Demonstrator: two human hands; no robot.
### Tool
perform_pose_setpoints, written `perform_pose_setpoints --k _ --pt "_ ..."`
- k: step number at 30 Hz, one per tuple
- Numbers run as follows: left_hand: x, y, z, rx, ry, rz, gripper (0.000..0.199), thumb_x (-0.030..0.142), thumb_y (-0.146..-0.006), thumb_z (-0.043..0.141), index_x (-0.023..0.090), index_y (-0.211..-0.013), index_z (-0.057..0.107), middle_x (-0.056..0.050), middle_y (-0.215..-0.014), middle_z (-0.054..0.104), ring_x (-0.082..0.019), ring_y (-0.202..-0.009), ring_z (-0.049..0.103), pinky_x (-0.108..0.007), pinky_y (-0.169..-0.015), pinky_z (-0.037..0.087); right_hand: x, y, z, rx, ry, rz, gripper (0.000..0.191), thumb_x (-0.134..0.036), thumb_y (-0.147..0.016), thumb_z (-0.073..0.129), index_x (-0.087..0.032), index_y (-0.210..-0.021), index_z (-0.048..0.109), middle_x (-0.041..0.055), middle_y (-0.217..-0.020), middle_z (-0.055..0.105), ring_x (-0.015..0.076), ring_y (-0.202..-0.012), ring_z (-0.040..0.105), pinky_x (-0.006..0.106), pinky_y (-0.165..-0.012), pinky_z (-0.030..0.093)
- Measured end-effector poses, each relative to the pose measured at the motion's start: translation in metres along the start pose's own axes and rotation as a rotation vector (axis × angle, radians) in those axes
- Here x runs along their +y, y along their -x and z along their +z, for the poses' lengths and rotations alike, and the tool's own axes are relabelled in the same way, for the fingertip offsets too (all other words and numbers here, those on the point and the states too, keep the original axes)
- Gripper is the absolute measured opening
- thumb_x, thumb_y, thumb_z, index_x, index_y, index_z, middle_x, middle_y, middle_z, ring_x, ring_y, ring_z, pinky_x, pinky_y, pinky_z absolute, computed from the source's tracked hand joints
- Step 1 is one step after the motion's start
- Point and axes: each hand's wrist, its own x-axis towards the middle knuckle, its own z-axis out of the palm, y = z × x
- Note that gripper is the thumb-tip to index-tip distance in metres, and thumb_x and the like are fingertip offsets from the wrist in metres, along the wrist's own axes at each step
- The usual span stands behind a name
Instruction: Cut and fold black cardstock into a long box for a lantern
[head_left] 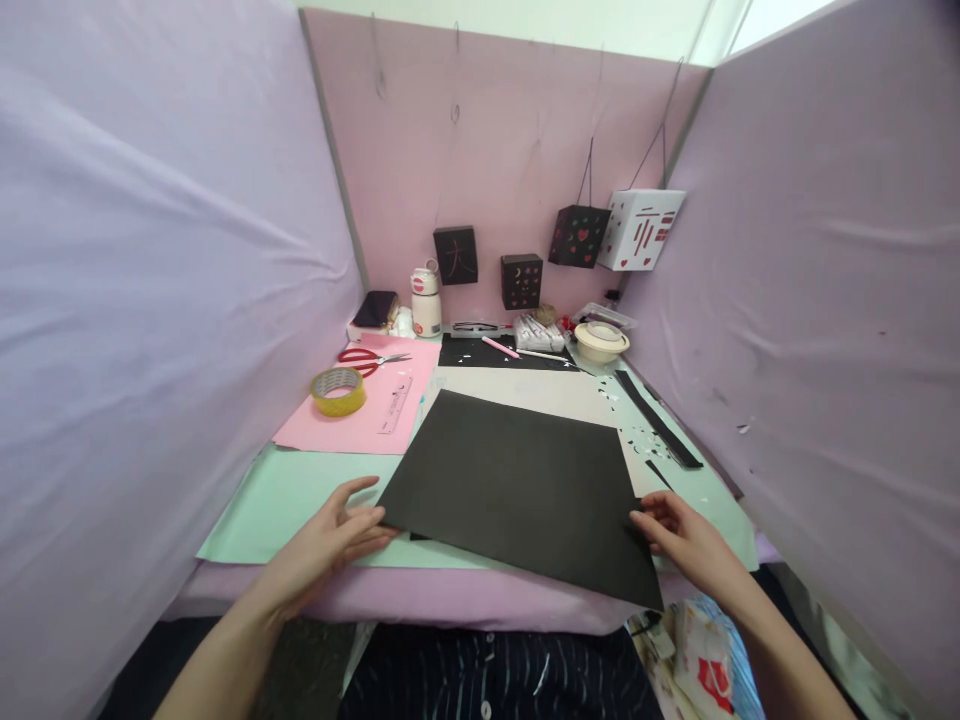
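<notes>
One black sheet (517, 490) on my screen shows no cut or fold, so I judge work on it barely begun; four boxes (649, 230) behind are already decorated. This sheet lies between left hand (341, 525), pinching its near left corner, and right hand (673, 530), pinching its right edge. A narrow strip (657, 420) lies farther right.

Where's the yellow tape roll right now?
In the head view, the yellow tape roll sits at left on the pink sheet, in front of the red-handled scissors and left of the ruler.
</notes>
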Motion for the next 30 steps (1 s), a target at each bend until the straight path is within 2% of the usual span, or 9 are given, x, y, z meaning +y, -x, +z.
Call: perform_pose_setpoints --k 3,6,8,11,14,16,19,25,30 --pt "0.004 -0.014 -0.005 0.07 0.081 0.009 0.066 0.039 -0.079 0.073 0.02 -0.134 0.041 -0.009 -0.1 0.068 -0.021 -0.094 0.07 -0.041 -0.095 0.052 0.001 0.0 0.003 0.048 0.166 -0.096 0.035 -0.052 -0.076 0.063 -0.022 -0.093 0.058 0.0016 -0.076 0.063 0.0188 -0.065 0.061 0.033 -0.061 0.05" --pt "0.014 -0.033 -0.008 0.077 0.086 -0.013 0.056 0.037 -0.077 0.075 0.018 -0.125 0.051 -0.009 -0.1 0.069 -0.018 -0.084 0.071 -0.035 -0.085 0.057 -0.002 0.0 0.005 0.074 0.259 -0.136 0.033 -0.05 -0.076 0.063 -0.022 -0.092 0.059 0.0016 -0.076 0.063 0.0186 -0.063 0.06 0.033 -0.062 0.049" --pt "0.023 -0.044 -0.009 -0.023 0.067 -0.067 0.048 0.041 -0.077 0.074 0.018 -0.115 0.059 -0.01 -0.101 0.07 -0.019 -0.08 0.07 -0.031 -0.072 0.059 -0.003 0.0 0.006 0.074 0.282 -0.138 0.034 -0.05 -0.076 0.062 -0.021 -0.093 0.058 0.0013 -0.075 0.062 0.0184 -0.062 0.06 0.033 -0.061 0.048" --pt "0.036 -0.059 -0.008 -0.272 0.051 -0.198 0.047 0.056 -0.079 0.065 0.02 -0.109 0.066 -0.01 -0.106 0.071 -0.026 -0.089 0.07 -0.035 -0.066 0.059 -0.002 -0.001 0.007 0.071 0.293 -0.143 0.035 -0.051 -0.076 0.062 -0.021 -0.095 0.057 0.0 -0.074 0.06 0.0181 -0.06 0.059 0.033 -0.06 0.047" --pt "0.044 -0.068 -0.002 -0.328 0.007 -0.25 0.051 0.06 -0.076 0.064 0.022 -0.109 0.068 -0.011 -0.104 0.072 -0.032 -0.096 0.068 -0.04 -0.067 0.059 0.001 -0.002 0.007 0.069 0.282 -0.161 0.034 -0.049 -0.076 0.063 -0.022 -0.095 0.056 -0.0012 -0.072 0.058 0.0178 -0.059 0.058 0.032 -0.058 0.047" --pt "0.047 -0.071 0.004 -0.301 -0.065 -0.216 0.053 0.05 -0.069 0.074 0.022 -0.114 0.066 -0.011 -0.104 0.072 -0.032 -0.097 0.068 -0.038 -0.064 0.059 0.003 -0.003 0.008 0.068 0.27 -0.157 0.034 -0.048 -0.076 0.063 -0.022 -0.095 0.056 -0.0018 -0.072 0.057 0.0173 -0.058 0.057 0.032 -0.057 0.046" --pt "0.048 -0.069 0.012 -0.356 -0.153 -0.15 0.068 0.037 -0.064 0.08 0.027 -0.128 0.056 -0.008 -0.115 0.069 -0.03 -0.1 0.067 -0.035 -0.062 0.059 0.005 -0.004 0.008 0.069 0.25 -0.146 0.035 -0.047 -0.075 0.064 -0.022 -0.096 0.055 -0.0022 -0.073 0.056 0.0166 -0.057 0.056 0.032 -0.057 0.046" --pt "0.039 -0.06 0.005 -0.421 -0.111 0.148 0.068 0.032 -0.073 0.075 0.027 -0.136 0.05 -0.007 -0.126 0.064 -0.029 -0.119 0.057 -0.042 -0.095 0.05 0.009 -0.006 0.006 0.113 0.128 -0.132 0.042 -0.049 -0.072 0.066 -0.022 -0.102 0.054 -0.0015 -0.073 0.06 0.0171 -0.056 0.059 0.032 -0.056 0.048" --pt "0.028 -0.056 -0.007 -0.414 -0.023 0.157 0.072 0.032 -0.076 0.075 0.029 -0.141 0.045 -0.007 -0.133 0.059 -0.032 -0.123 0.054 -0.044 -0.097 0.049 0.002 -0.008 0.002 0.126 -0.066 -0.057 0.056 -0.053 -0.072 0.069 -0.02 -0.113 0.05 0.0049 -0.087 0.067 0.0235 -0.076 0.067 0.034 -0.061 0.052"
